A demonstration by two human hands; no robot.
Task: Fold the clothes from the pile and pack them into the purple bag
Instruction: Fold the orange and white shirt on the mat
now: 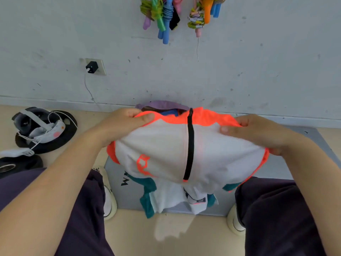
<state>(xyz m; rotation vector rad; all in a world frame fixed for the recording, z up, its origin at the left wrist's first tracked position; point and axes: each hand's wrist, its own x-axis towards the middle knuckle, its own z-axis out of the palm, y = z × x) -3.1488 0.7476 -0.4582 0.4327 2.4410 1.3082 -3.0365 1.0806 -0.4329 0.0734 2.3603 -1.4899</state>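
A folded white garment (166, 146) with neon orange trim and a black zip strip is held up in the air at the middle of the view. My left hand (121, 122) grips its upper left edge, thumb on top. My right hand (258, 133) grips its upper right edge. Behind the garment the purple bag (164, 104) stands against the wall, with something blue showing inside its mouth. Below the garment lies a white and teal piece of clothing (166, 196) on a grey mat (120, 178).
My legs in dark trousers and white shoes (108, 200) flank the mat. At the left on the floor lie a headset with white cables (38, 124) and black round weights (18, 163). Coloured skipping ropes (162, 15) hang on the wall; a charger (91, 67) sits in a socket.
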